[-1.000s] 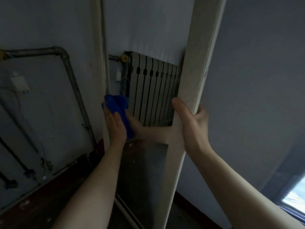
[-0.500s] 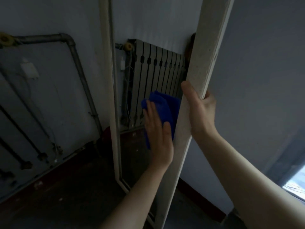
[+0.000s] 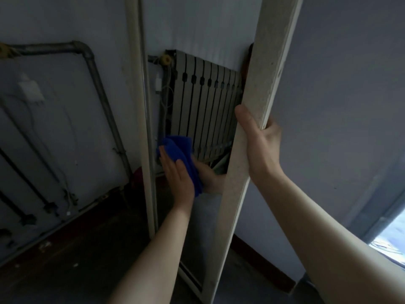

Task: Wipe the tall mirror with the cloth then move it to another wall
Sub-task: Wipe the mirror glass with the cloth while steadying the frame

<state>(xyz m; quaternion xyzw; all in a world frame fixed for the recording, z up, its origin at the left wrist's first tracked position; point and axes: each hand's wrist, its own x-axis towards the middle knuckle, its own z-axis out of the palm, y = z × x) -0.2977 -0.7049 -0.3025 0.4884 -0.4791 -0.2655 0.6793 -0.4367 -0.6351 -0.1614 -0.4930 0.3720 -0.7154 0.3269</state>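
Mirror (image 3: 203,106): tilted, near grey wall (image 3: 339,106), foot on dark floor (image 3: 65,260).
Left hand (image 3: 178,178): flat, fingers straight, pressing blue cloth (image 3: 177,150) on glass.
Right hand (image 3: 260,148): curled round right frame edge.
Room: dim; pipe (image 3: 98,84) left.

Bare L hand (image 3: 178,178), bare R hand (image 3: 260,148), forearms (image 3: 306,216) bare, prob. to elbows

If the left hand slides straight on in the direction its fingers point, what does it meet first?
Probably the left rail of the mirror frame: the left hand, flat on the blue cloth, points up and slightly left along the glass. Depth is hard to judge.
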